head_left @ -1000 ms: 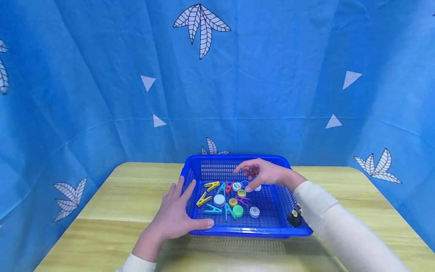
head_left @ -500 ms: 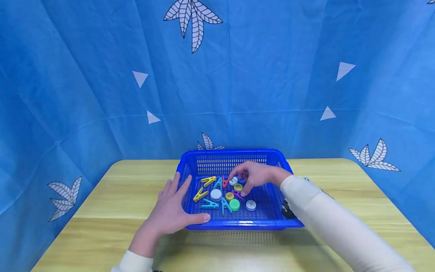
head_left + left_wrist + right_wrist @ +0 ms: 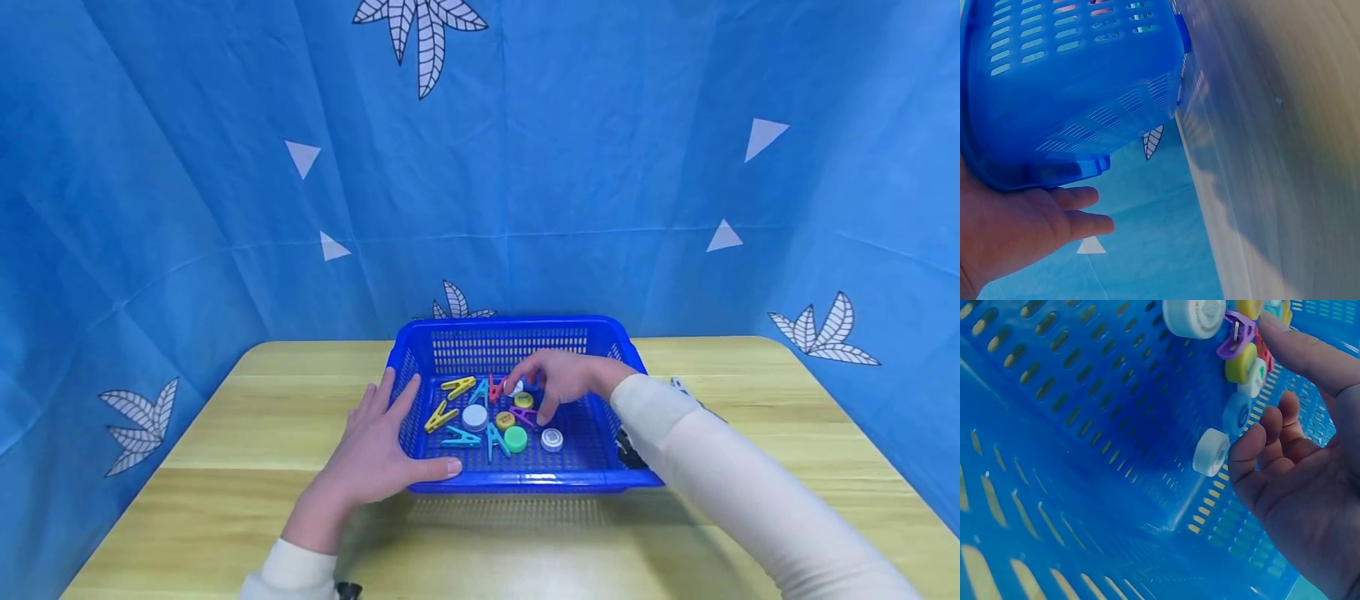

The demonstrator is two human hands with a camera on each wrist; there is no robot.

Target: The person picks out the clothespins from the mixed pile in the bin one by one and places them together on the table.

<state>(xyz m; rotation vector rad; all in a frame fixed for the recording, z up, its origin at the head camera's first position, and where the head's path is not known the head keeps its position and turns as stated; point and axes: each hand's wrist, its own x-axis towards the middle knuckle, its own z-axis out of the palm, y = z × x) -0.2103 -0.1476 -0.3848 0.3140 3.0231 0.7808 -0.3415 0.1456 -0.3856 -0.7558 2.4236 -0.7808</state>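
Observation:
A blue plastic basket (image 3: 540, 479) holds bottle caps and clothespins. My left hand (image 3: 372, 454) rests on its left front corner, fingers and thumb spread. Inside the basket, my right hand (image 3: 566, 377) hovers low, its thumb and index finger apart. Its index tip is by a red clothespin (image 3: 493, 389) and a white-green cap (image 3: 513, 387); its thumb is near a purple clothespin (image 3: 523, 415). Yellow caps (image 3: 523, 401) lie between. A blue cap (image 3: 1237, 414) and a white cap (image 3: 1211, 452) sit by the curled other fingers in the right wrist view.
Yellow clothespins (image 3: 441, 417), teal clothespins (image 3: 461, 438), a large white cap (image 3: 474, 417), a green cap (image 3: 515, 439) and a white cap (image 3: 552, 440) also lie in the basket. Beneath is a wooden table (image 3: 225, 467); a blue curtain (image 3: 420, 183) hangs behind.
My right hand has lowered into the basket toward the caps and red clothespin. The left hand keeps its place on the corner. The head view has shifted slightly.

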